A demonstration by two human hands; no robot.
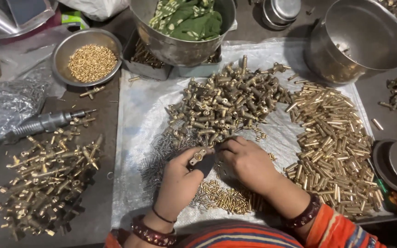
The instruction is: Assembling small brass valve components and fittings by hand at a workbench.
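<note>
**Two hands working on a small brass fitting amid heaps of brass parts**

Seen from above, a person's two bare hands meet at the middle of a white woven sheet (138, 110) spread over a dark tabletop (102, 138). The left hand (180, 181) is curled, thumb and fingers pinching a small brass fitting (197, 156) with a round hole facing up. The right hand (246, 163) is bent inward just beside it, fingertips pressed together at the fitting's right end; what they pinch, if anything, cannot be seen. Both wrists wear dark bangles, and a striped orange sleeve shows at the bottom edge.

Just beyond the hands lies a large heap of brass valve bodies (228, 103). To the right is a broad pile of brass tubes (334, 147). Below the hands sits a scatter of tiny brass pins (226, 198), and to the left a dark tangle of small springs (159, 154).

Off the sheet, on the left, lies a pile of T-shaped brass assemblies (49, 177) with a metal power tool (42, 123) above it. A steel bowl of small brass pieces (87, 56) stands at top left, a large steel pot holding green cloth (184, 30) at top centre, and a tilted steel pot (359, 41) at top right.
</note>
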